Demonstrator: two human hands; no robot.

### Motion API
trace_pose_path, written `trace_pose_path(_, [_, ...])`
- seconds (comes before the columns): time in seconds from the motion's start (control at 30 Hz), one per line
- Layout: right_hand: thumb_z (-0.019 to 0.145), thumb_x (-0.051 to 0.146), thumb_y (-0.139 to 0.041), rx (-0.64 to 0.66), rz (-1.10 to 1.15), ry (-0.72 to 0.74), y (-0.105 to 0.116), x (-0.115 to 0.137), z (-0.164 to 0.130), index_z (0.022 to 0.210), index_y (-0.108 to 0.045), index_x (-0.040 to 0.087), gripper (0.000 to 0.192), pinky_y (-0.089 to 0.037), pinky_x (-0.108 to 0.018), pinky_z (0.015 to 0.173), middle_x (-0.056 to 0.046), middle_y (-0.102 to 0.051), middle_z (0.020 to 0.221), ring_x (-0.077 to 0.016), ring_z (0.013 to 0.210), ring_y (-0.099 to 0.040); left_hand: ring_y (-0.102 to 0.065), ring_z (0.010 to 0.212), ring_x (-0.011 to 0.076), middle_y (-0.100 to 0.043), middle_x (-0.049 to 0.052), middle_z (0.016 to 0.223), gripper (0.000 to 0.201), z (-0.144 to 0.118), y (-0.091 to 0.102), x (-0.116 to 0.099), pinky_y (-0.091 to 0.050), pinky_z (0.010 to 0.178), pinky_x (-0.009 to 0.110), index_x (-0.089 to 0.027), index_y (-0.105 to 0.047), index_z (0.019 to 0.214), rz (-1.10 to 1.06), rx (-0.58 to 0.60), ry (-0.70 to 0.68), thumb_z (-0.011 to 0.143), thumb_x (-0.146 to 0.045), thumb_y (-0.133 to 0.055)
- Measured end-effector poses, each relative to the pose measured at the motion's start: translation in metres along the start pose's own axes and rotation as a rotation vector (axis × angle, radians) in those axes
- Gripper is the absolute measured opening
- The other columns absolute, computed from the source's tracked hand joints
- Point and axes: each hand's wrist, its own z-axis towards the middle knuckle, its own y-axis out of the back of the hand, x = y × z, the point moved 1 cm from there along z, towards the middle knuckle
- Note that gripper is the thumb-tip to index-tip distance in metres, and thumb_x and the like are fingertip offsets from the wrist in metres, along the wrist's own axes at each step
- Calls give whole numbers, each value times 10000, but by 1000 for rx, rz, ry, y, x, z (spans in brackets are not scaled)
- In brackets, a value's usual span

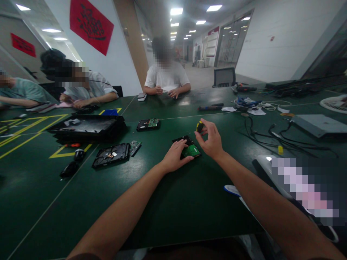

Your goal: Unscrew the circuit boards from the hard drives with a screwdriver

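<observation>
My left hand (176,156) lies over the left side of a hard drive (193,151) whose green circuit board faces up. Its fingers reach across the black part and its thumb is at the near edge, holding the drive against the table. Just above the drive's right side, my right hand (210,139) is closed on the yellow and black handle of a screwdriver (200,126), pinched between thumb and fingers. The screwdriver's shaft and tip cannot be made out. Left of my hands lie another hard drive (111,155) and a loose circuit board (135,147).
A third drive (148,124) lies farther back. Black trays (86,128) are stacked at left, near a black tool (72,166). Cables (267,135) and a grey metal box (321,125) occupy the right. A person (168,77) sits opposite; others sit at left.
</observation>
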Motion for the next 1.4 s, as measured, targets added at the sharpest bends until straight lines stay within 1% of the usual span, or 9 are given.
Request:
trace_pose_path(0.1, [1007, 283, -588, 15, 7, 7, 0, 0, 0, 1589, -397, 328, 614, -666, -485, 892, -127, -597, 1381, -252, 992, -708, -386, 1576, 343, -548, 161, 1582, 631, 0, -1, 0, -282, 1311, 607, -216, -557, 1417, -10, 1, 1, 924, -575, -718])
trace_pose_path(0.17, [1008, 289, -589, 14, 7, 0, 0, -1, 0, 1591, -394, 333, 616, -672, -477, 867, -124, -598, 1382, -247, 974, -712, -379, 1580, 342, -562, 159, 1570, 647, 0, -1, 1, -276, 1312, 612, -217, -543, 1435, -14, 5, 2, 923, -573, -720])
trace_pose_path(0.3, [982, 327, -661, -7, -3, -9, 0, -2, 1, 1567, -419, 334, 633, -679, -467, 793, -114, -602, 1342, -231, 888, -700, -369, 1585, 343, -500, 180, 1621, 615, -1, -1, 0, -273, 1317, 596, -188, -573, 1394, -3, 2, -1, 937, -579, -700])
trace_pose_path(0.5, [992, 294, -603, 3, -6, -13, -1, -2, 0, 1594, -382, 325, 642, -672, -500, 857, -126, -604, 1346, -257, 943, -698, -392, 1574, 340, -504, 160, 1622, 599, -1, 0, 0, -288, 1314, 592, -211, -582, 1378, -2, 0, 2, 924, -578, -716])
trace_pose_path(0.67, [969, 315, -659, -27, -11, -8, 1, 0, 1, 1556, -430, 330, 630, -677, -450, 751, -116, -579, 1309, -228, 877, -679, -387, 1575, 347, -496, 161, 1629, 589, -1, -1, 1, -285, 1310, 608, -214, -590, 1366, -2, 2, 3, 924, -583, -713])
trace_pose_path(0.87, [1004, 265, -584, -5, 8, 17, 1, 2, 2, 1595, -402, 327, 622, -670, -462, 849, -124, -565, 1353, -239, 959, -695, -386, 1575, 348, -545, 170, 1584, 645, 0, -1, 1, -281, 1314, 603, -203, -556, 1419, -15, -1, 4, 924, -584, -715])
trace_pose_path(1.07, [986, 366, -661, -33, -19, -13, 1, -1, 1, 1558, -437, 315, 616, -674, -464, 786, -123, -608, 1337, -234, 874, -699, -383, 1578, 346, -495, 163, 1628, 604, -1, -2, 2, -280, 1313, 602, -213, -579, 1378, 1, 3, 4, 924, -587, -713])
trace_pose_path(1.23, [1019, 303, -582, -17, -17, 14, 1, 0, 1, 1579, -413, 311, 584, -665, -485, 865, -137, -607, 1365, -255, 962, -705, -377, 1580, 344, -497, 182, 1623, 611, -1, -2, 3, -278, 1313, 602, -194, -570, 1385, 4, 3, -5, 938, -593, -693])
trace_pose_path(1.4, [989, 330, -645, -39, -20, -6, 1, 1, 2, 1543, -462, 310, 584, -669, -448, 793, -113, -599, 1279, -227, 898, -675, -377, 1581, 344, -497, 177, 1624, 588, -1, -1, 2, -279, 1314, 598, -194, -581, 1371, 5, 5, -8, 939, -576, -698])
